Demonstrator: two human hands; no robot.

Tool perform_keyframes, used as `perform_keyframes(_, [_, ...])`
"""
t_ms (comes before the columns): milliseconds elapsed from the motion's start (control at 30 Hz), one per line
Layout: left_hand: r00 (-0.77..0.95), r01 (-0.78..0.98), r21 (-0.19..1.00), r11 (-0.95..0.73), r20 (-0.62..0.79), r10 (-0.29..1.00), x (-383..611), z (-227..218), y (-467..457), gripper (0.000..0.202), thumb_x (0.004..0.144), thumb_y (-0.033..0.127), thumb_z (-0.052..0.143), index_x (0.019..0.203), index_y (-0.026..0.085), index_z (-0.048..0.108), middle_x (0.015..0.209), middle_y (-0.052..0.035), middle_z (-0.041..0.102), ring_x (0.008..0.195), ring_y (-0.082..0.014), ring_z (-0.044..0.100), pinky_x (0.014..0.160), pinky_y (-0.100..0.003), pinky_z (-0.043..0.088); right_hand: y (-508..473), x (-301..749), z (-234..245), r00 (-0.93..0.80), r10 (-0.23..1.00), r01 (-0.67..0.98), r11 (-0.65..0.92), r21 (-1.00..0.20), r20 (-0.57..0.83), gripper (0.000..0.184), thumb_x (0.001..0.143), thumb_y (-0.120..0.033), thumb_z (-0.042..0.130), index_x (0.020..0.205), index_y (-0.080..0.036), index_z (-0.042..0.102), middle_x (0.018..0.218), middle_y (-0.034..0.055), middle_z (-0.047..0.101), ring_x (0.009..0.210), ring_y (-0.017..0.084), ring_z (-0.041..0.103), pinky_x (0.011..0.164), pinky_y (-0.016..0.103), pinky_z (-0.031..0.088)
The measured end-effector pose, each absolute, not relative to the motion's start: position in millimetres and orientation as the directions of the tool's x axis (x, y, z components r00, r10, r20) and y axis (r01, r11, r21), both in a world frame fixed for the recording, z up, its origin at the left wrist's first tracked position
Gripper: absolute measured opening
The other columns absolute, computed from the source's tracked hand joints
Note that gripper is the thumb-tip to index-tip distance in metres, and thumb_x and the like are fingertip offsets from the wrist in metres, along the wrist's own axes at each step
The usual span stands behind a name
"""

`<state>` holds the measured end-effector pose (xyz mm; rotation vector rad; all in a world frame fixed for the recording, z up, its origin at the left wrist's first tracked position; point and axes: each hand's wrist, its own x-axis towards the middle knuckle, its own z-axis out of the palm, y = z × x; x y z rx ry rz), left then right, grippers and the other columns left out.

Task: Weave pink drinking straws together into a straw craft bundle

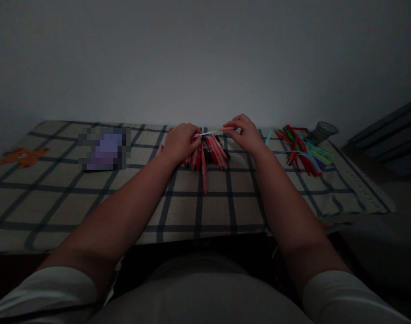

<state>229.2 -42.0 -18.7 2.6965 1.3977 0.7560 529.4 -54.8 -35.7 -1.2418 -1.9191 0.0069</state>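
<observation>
My left hand (180, 141) and my right hand (244, 132) are both closed over the far middle of a checked tablecloth (124, 198). Between them they hold one thin pen (212, 132) level, its white part at the left hand and its pink end pinched by the right fingers. Just below the hands lies a heap of pink and red pens (207, 157), one of them pointing toward me.
A pile of red, green and blue strips (303, 150) lies at the right, with a grey cup (323, 131) behind it. A blurred purple object (104, 148) and an orange bear print (23, 156) are at the left. A wall rises behind the table.
</observation>
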Motion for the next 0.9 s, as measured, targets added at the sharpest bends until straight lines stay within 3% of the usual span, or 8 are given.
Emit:
perform_keyframes(267, [0.478, 0.758, 0.248, -0.603, 0.416, 0.773, 228, -21, -40, 0.037, 0.113, 0.037, 0.062, 0.134, 0.020, 0.087, 0.133, -0.0169, 0.088, 0.128, -0.0360, 0.078, 0.107, -0.047, 0.057, -66, 525, -22, -0.122, 0.803, 0.763, 0.452, -0.462, 0.584, 0.036, 0.112, -0.059, 0.080, 0.109, -0.025, 0.090, 0.106, 0.0121, 0.079, 0.103, 0.031, 0.068, 0.105, 0.050, 0.060])
perform_keyframes(467, [0.459, 0.764, 0.266, -0.588, 0.415, 0.785, 228, -20, -40, 0.033, 0.113, 0.037, 0.064, 0.130, 0.022, 0.087, 0.133, -0.0158, 0.088, 0.127, -0.0354, 0.078, 0.107, -0.046, 0.058, -67, 531, -24, -0.130, 0.868, 0.835, 0.356, -0.420, 0.479, 0.012, 0.107, -0.030, 0.080, 0.109, -0.023, 0.090, 0.111, 0.0133, 0.078, 0.106, 0.031, 0.067, 0.105, 0.047, 0.056])
perform_keyframes(600, [0.471, 0.768, 0.255, -0.588, 0.396, 0.788, 228, -20, -41, 0.036, 0.113, 0.037, 0.062, 0.133, 0.021, 0.087, 0.134, -0.0169, 0.088, 0.128, -0.0358, 0.077, 0.108, -0.047, 0.058, -64, 539, -30, -0.140, 0.900, 0.899, 0.290, -0.329, 0.413, 0.018, 0.101, -0.015, 0.079, 0.112, -0.019, 0.093, 0.116, 0.0155, 0.080, 0.111, 0.032, 0.071, 0.105, 0.045, 0.057])
perform_keyframes(700, [0.486, 0.754, 0.251, -0.607, 0.408, 0.773, 228, -21, -41, 0.037, 0.113, 0.037, 0.061, 0.134, 0.021, 0.088, 0.134, -0.0171, 0.087, 0.129, -0.0364, 0.077, 0.109, -0.048, 0.058, -64, 541, -32, -0.116, 0.940, 0.944, 0.205, -0.260, 0.321, 0.016, 0.105, -0.024, 0.082, 0.112, -0.017, 0.095, 0.114, 0.0167, 0.085, 0.106, 0.032, 0.075, 0.100, 0.043, 0.058])
perform_keyframes(800, [0.494, 0.743, 0.253, -0.620, 0.419, 0.762, 228, -22, -40, 0.038, 0.113, 0.036, 0.060, 0.134, 0.022, 0.088, 0.135, -0.0173, 0.087, 0.131, -0.0368, 0.076, 0.111, -0.049, 0.058, -67, 540, -31, -0.069, 0.972, 0.968, 0.119, -0.219, 0.225, 0.030, 0.113, -0.038, 0.080, 0.111, -0.014, 0.096, 0.112, 0.0200, 0.088, 0.101, 0.032, 0.077, 0.092, 0.042, 0.058])
perform_keyframes(900, [0.499, 0.735, 0.255, -0.628, 0.424, 0.756, 228, -23, -39, 0.036, 0.113, 0.036, 0.061, 0.133, 0.023, 0.088, 0.133, -0.0161, 0.088, 0.129, -0.0357, 0.077, 0.109, -0.048, 0.059, -72, 540, -28, -0.014, 0.989, 0.977, 0.045, -0.210, 0.149, 0.033, 0.114, -0.040, 0.078, 0.112, -0.014, 0.096, 0.109, 0.0203, 0.091, 0.096, 0.031, 0.079, 0.084, 0.041, 0.057])
